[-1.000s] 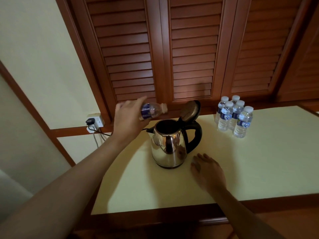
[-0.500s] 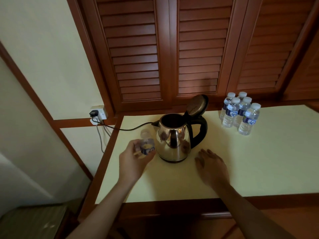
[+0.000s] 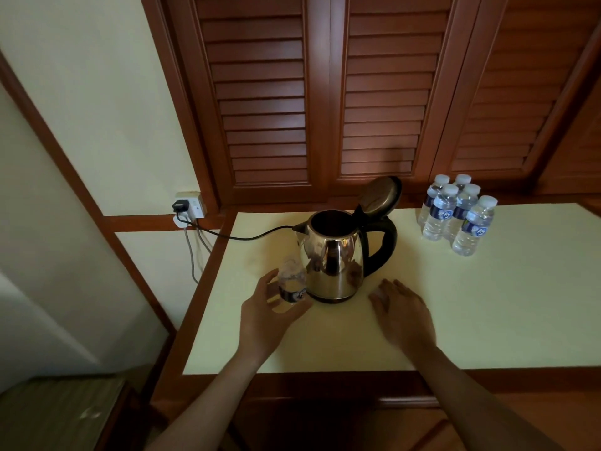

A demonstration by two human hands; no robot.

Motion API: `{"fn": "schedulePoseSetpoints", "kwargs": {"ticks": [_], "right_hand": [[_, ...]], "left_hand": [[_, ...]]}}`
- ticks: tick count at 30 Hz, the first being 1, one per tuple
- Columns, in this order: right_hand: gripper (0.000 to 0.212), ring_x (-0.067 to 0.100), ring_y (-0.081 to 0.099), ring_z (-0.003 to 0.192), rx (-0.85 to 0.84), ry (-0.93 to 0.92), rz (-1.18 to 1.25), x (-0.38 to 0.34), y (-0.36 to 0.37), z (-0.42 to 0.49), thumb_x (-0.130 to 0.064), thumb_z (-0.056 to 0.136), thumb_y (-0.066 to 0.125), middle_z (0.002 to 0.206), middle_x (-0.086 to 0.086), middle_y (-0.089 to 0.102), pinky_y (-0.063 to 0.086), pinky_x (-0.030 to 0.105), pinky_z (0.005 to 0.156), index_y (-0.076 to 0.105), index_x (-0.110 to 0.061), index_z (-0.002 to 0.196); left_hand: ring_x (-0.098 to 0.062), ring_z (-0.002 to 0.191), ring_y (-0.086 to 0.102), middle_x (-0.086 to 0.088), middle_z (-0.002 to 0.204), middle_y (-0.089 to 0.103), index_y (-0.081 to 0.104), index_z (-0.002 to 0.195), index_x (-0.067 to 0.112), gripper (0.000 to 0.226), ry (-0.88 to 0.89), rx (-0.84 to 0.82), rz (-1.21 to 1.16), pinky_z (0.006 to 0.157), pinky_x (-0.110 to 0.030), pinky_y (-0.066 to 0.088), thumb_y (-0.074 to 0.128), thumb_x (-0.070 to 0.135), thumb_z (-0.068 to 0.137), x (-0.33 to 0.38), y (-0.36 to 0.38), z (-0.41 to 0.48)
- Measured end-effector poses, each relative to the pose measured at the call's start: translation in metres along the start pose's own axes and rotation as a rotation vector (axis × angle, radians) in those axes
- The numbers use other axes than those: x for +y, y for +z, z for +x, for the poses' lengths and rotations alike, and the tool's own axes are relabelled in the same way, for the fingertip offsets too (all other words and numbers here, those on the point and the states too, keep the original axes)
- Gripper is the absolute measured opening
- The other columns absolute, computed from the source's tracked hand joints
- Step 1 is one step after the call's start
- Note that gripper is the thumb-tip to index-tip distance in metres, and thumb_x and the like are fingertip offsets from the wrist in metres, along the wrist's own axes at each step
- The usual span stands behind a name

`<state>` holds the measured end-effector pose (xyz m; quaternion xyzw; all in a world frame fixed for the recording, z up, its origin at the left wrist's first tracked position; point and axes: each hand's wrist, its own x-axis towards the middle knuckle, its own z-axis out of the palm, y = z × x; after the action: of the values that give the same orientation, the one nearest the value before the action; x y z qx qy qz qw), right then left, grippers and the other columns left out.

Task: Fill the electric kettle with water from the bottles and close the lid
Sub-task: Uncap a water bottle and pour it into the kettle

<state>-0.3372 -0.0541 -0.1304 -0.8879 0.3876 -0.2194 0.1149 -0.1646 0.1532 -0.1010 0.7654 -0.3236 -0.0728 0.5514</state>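
Note:
A steel electric kettle [image 3: 331,258] with a black handle stands on the cream table [image 3: 487,314], its lid [image 3: 379,196] tipped up and open. My left hand [image 3: 266,317] holds a small clear bottle [image 3: 291,284] upright on the table, right beside the kettle's left side; the bottle has no cap and looks empty. My right hand [image 3: 403,314] rests flat on the table, fingers spread, just in front and right of the kettle. Several capped water bottles [image 3: 455,216] stand in a cluster at the back right.
A black cord [image 3: 247,236] runs from behind the kettle to a wall socket [image 3: 190,206] at the left. Brown louvred doors [image 3: 383,92] rise behind the table. The table's wooden edge [image 3: 325,382] is near me, and a drop lies past its left side.
My left hand has brought the bottle down from above the kettle's mouth and set it upright on the table left of the kettle. My right hand has stayed flat.

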Motion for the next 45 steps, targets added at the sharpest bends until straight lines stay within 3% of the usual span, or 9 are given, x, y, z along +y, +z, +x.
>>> {"fn": "schedulePoseSetpoints", "kwargs": {"ticks": [3, 8, 14, 19, 25, 32, 36, 41, 45], "right_hand": [[0.043, 0.030, 0.052, 0.131, -0.010, -0.011, -0.006, 0.002, 0.002, 0.001, -0.036, 0.096, 0.057, 0.130, 0.012, 0.064, 0.043, 0.041, 0.105, 0.062, -0.008, 0.127], [0.042, 0.027, 0.050, 0.126, 0.107, -0.158, -0.033, 0.002, -0.002, -0.004, -0.040, 0.097, 0.046, 0.129, 0.006, 0.064, 0.036, 0.037, 0.105, 0.066, -0.012, 0.120], [0.038, 0.022, 0.050, 0.094, 0.346, -0.383, 0.199, -0.057, -0.036, -0.009, -0.041, 0.095, 0.055, 0.104, 0.005, 0.058, 0.044, 0.036, 0.080, 0.067, -0.012, 0.114], [0.046, 0.015, 0.044, 0.101, 0.103, -0.506, 0.275, -0.124, -0.072, 0.020, -0.052, 0.094, 0.050, 0.106, -0.001, 0.058, 0.036, 0.027, 0.088, 0.066, -0.014, 0.116], [0.040, 0.021, 0.043, 0.109, -0.197, -0.596, 0.114, -0.148, -0.078, 0.043, -0.036, 0.097, 0.056, 0.122, 0.002, 0.057, 0.040, 0.045, 0.094, 0.060, -0.018, 0.132], [0.039, 0.009, 0.041, 0.109, -0.394, -0.674, 0.018, -0.161, -0.091, 0.053, -0.017, 0.097, 0.059, 0.132, -0.008, 0.056, 0.039, 0.030, 0.089, 0.060, -0.030, 0.134], [0.039, 0.000, 0.038, 0.094, -0.420, -0.698, -0.047, -0.168, -0.099, 0.061, -0.015, 0.092, 0.067, 0.119, -0.012, 0.061, 0.032, 0.015, 0.071, 0.065, -0.031, 0.128], [0.031, 0.014, 0.055, 0.085, -0.402, -0.605, -0.116, -0.176, -0.098, 0.052, -0.051, 0.088, 0.062, 0.093, -0.010, 0.056, 0.052, 0.041, 0.075, 0.062, -0.024, 0.103], [0.045, 0.013, 0.053, 0.073, -0.222, -0.600, -0.181, -0.170, -0.088, 0.041, -0.065, 0.091, 0.039, 0.081, -0.009, 0.049, 0.045, 0.036, 0.064, 0.052, -0.021, 0.088]], "left_hand": [[0.006, 0.094, 0.063, 0.026, 0.103, 0.062, 0.050, 0.131, 0.032, 0.083, -0.087, -0.028, 0.002, 0.075, -0.007, 0.051, 0.092, 0.045, 0.061, -0.005, 0.000, -0.004], [0.001, 0.097, 0.063, 0.021, 0.101, 0.064, 0.058, 0.118, 0.029, 0.060, -0.045, -0.037, 0.127, 0.072, -0.003, 0.044, 0.088, 0.047, 0.069, -0.016, 0.001, -0.007], [-0.002, 0.095, 0.063, 0.012, 0.105, 0.068, 0.062, 0.121, 0.021, 0.057, 0.007, -0.051, 0.154, 0.076, -0.002, 0.044, 0.085, 0.044, 0.074, -0.019, 0.002, -0.006], [-0.003, 0.098, 0.062, 0.015, 0.105, 0.066, 0.061, 0.121, 0.027, 0.054, -0.007, -0.090, 0.184, 0.077, -0.003, 0.041, 0.082, 0.048, 0.075, -0.019, 0.000, -0.006], [-0.004, 0.095, 0.061, 0.015, 0.102, 0.064, 0.062, 0.118, 0.025, 0.050, -0.020, -0.104, 0.196, 0.076, -0.007, 0.040, 0.080, 0.046, 0.077, -0.019, 0.001, -0.006], [-0.004, 0.088, 0.060, 0.016, 0.096, 0.064, 0.063, 0.112, 0.027, 0.043, -0.018, -0.128, 0.199, 0.071, -0.008, 0.040, 0.081, 0.044, 0.076, -0.021, 0.001, -0.004], [-0.006, 0.088, 0.062, 0.013, 0.096, 0.067, 0.062, 0.108, 0.029, 0.039, -0.011, -0.158, 0.196, 0.071, -0.015, 0.043, 0.080, 0.044, 0.077, -0.022, 0.001, -0.004], [0.008, 0.072, 0.056, 0.019, 0.075, 0.059, 0.053, 0.088, 0.040, 0.034, 0.000, -0.190, 0.147, 0.062, -0.008, 0.037, 0.084, 0.037, 0.074, -0.021, -0.002, -0.005], [0.007, 0.071, 0.055, 0.015, 0.075, 0.058, 0.053, 0.089, 0.038, 0.035, 0.011, -0.214, 0.130, 0.060, -0.011, 0.038, 0.084, 0.039, 0.074, -0.024, -0.003, -0.005]]}}
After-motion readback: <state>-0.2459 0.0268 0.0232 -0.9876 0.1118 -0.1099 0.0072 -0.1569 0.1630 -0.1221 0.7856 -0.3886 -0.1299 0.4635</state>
